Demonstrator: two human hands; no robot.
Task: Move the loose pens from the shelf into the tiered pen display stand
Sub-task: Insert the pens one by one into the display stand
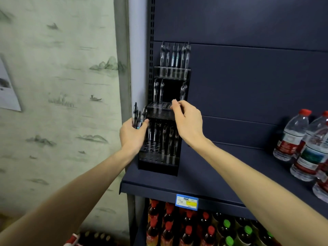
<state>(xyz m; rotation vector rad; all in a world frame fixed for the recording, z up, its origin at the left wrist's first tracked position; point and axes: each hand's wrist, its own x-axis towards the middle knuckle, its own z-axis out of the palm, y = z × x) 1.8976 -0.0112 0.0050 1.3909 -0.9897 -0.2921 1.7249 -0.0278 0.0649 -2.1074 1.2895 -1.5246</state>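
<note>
A black tiered pen display stand (pixel 160 164) stands at the left end of the dark blue shelf (pixel 204 176). Several pens fill its top tier (pixel 174 55). Three pens stand in the middle tier and several in the bottom tier. To the left of the stand, my left hand (pixel 132 137) grips a bundle of loose pens (pixel 138 116), tips up. My right hand (pixel 187 121) is at the right side of the middle tier with its fingers curled. It covers the lower part of a standing pen (pixel 183 90), and I cannot tell whether it pinches that pen.
Water bottles (pixel 292 137) stand on the same shelf at the far right. Red-capped and green-capped drink bottles (pixel 188 229) fill the shelf below, under a blue price tag (pixel 186 202). A wall with landscape wallpaper (pixel 62 95) lies to the left.
</note>
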